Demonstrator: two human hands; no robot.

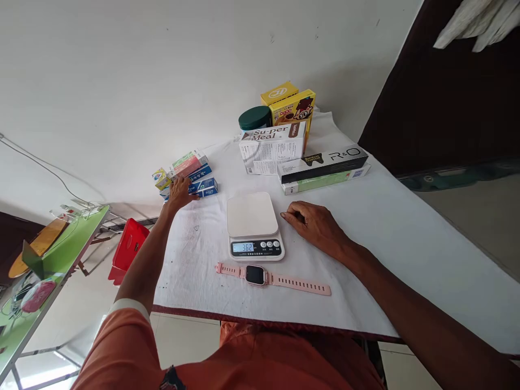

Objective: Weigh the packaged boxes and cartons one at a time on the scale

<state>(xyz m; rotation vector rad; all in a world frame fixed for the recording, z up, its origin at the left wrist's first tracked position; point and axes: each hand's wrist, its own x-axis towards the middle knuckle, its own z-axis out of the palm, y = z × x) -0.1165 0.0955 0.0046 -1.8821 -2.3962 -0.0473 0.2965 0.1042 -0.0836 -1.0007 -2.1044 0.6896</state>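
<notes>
So the kitchen scale (252, 216), just left of the fingers on the right hand (314, 223), has 362 on its display (243, 247); the labels by its buttons are too tiny for me. Just ahead of those fingers, a black box (292, 174) says "R&O". Further out and a bit left, a white box (260, 165) reads "Su-per Meal". White Chinese characters on a blue box (201, 173) beside the left hand (179, 193)'s fingers, can't make them out tbh.
</notes>
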